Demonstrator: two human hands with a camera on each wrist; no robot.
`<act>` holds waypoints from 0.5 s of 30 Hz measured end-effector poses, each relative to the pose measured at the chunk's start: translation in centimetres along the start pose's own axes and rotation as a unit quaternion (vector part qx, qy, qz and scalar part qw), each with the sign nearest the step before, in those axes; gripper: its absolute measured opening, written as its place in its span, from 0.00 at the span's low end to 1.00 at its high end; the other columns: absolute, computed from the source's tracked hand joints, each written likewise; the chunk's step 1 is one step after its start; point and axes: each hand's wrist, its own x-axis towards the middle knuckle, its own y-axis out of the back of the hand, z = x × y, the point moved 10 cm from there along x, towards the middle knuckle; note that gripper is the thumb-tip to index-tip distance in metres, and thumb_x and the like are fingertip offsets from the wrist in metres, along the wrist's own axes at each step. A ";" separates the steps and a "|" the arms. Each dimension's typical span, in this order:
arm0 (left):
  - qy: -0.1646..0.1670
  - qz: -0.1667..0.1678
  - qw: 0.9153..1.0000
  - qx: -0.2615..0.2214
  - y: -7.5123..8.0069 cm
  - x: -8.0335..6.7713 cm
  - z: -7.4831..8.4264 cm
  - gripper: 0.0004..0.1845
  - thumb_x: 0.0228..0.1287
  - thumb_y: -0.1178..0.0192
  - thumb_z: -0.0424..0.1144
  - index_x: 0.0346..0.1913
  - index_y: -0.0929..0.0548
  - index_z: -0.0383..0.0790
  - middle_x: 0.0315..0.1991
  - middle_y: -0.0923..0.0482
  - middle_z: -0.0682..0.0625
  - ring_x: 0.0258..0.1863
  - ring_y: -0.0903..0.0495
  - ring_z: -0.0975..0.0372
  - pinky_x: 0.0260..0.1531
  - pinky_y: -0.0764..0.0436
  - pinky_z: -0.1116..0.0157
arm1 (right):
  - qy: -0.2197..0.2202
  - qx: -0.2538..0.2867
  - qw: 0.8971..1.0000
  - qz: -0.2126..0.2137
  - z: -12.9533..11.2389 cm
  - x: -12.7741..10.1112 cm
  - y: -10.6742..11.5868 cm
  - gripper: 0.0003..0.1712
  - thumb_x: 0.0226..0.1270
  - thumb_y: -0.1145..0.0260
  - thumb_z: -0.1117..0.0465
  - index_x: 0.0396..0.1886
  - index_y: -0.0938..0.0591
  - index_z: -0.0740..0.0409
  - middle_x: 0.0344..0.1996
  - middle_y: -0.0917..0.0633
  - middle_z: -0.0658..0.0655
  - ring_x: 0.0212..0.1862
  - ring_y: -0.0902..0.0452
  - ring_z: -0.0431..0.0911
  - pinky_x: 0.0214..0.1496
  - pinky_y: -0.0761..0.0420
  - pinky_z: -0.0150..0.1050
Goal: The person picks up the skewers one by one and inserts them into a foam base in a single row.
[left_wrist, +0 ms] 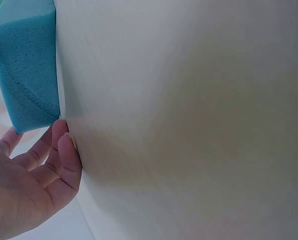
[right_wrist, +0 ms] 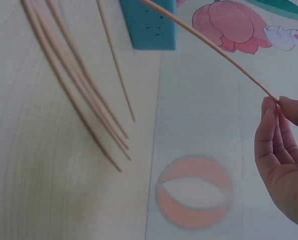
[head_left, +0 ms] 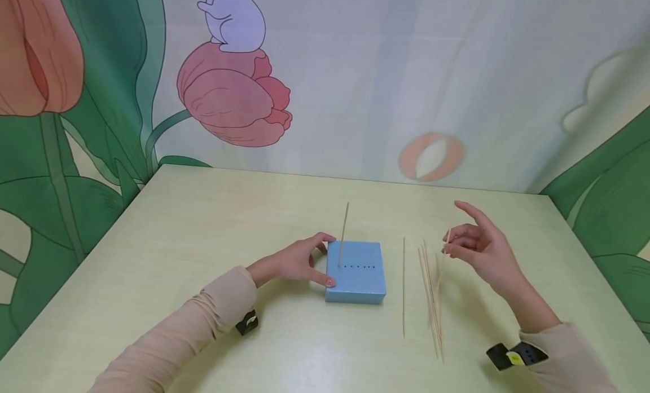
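Right hand (head_left: 482,249): grip closed in a fingertip pinch on the top end of one stick (right_wrist: 209,47), index finger raised clear. Stick hangs slanted from the pinch, lower end down toward the pile (head_left: 431,294); held by the very end, probably so the free tip can be aimed.

Left hand (head_left: 297,263): grip spread wide, thumb at the far left corner of the foam block (head_left: 358,272), a fingertip at its near left edge. Fingers bracket the block rather than wrap it; likely steadying it against sliding on the surface (head_left: 203,246). Left wrist view shows fingers touching the block's lower side.

Block: blue, flat on the surface, centre, between the hands. Row of small holes across its top; one upright stick (head_left: 344,226) stands in the leftmost.

Pile: loose sticks lying roughly parallel on the surface, just under the right hand. A single stick (head_left: 403,288) lies apart, between pile and block.

Behind: curtain (head_left: 233,100) with tulip print.
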 end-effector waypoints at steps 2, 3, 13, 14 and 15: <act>-0.001 -0.001 1.000 0.000 0.0 0.0 0.1 0.44 0.45 0.29 0.49 0.64 0.42 0.47 0.54 0.32 0.45 0.32 0.29 0.58 0.36 0.29 0.65 | 0.008 -0.009 1.000 0.006 -0.4 0.0 -0.2 0.42 0.54 0.38 0.79 0.68 0.40 0.55 0.30 0.20 0.54 0.32 0.22 0.41 0.34 0.22 0.30; -0.002 0.000 1.000 0.000 0.1 0.0 0.2 0.44 0.45 0.29 0.49 0.64 0.42 0.47 0.54 0.32 0.45 0.32 0.29 0.58 0.36 0.29 0.65 | 0.011 -0.008 1.000 0.009 -0.6 0.0 -0.2 0.42 0.54 0.37 0.78 0.68 0.40 0.55 0.31 0.20 0.55 0.33 0.22 0.42 0.34 0.22 0.30; -0.007 -0.003 1.000 0.003 0.0 -0.1 0.3 0.45 0.45 0.29 0.49 0.64 0.42 0.45 0.54 0.32 0.44 0.32 0.29 0.58 0.36 0.30 0.65 | 0.041 -0.002 0.998 0.047 -2.3 0.2 -0.8 0.40 0.51 0.38 0.83 0.64 0.36 0.58 0.30 0.19 0.52 0.31 0.22 0.40 0.33 0.23 0.28; -0.007 -0.002 1.000 0.003 0.0 0.0 0.2 0.45 0.45 0.29 0.49 0.64 0.42 0.45 0.54 0.32 0.44 0.32 0.29 0.58 0.36 0.29 0.65 | 0.046 0.002 0.998 0.051 -2.6 0.2 -0.9 0.38 0.50 0.39 0.84 0.62 0.34 0.60 0.30 0.19 0.53 0.32 0.22 0.40 0.34 0.23 0.28; -0.006 -0.002 1.000 0.003 0.0 0.0 0.2 0.45 0.44 0.29 0.49 0.64 0.42 0.45 0.54 0.32 0.45 0.32 0.29 0.58 0.36 0.29 0.65 | 0.054 0.007 0.997 0.056 -2.9 0.2 -0.9 0.35 0.50 0.39 0.85 0.59 0.31 0.62 0.30 0.19 0.54 0.32 0.22 0.40 0.34 0.23 0.28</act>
